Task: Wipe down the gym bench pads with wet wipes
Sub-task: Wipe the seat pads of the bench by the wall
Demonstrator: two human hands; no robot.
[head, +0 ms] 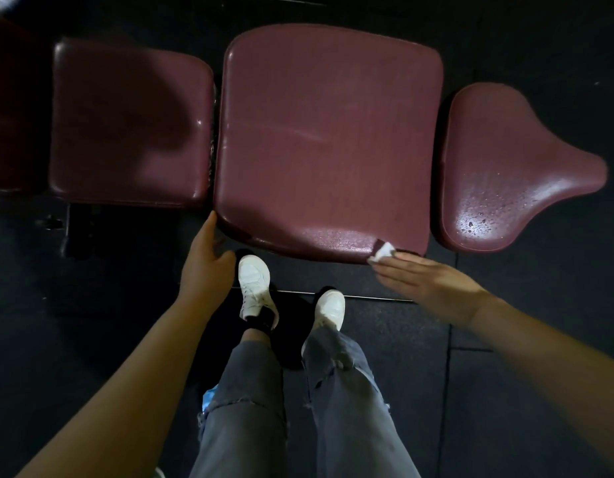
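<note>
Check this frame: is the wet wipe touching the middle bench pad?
Touching. The head view shows the wet wipe pressed by the right hand against the middle pad at its near edge.

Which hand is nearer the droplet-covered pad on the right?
Right. The right hand wipes the middle pad's near corner beside that droplet-covered pad; the left hand touches the far corner.

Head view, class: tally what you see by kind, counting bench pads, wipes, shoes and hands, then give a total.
Pads: 3, left, middle, right
Wipe: 1
Shoes: 2
Hands: 2, left hand, right hand
Total: 8
</note>
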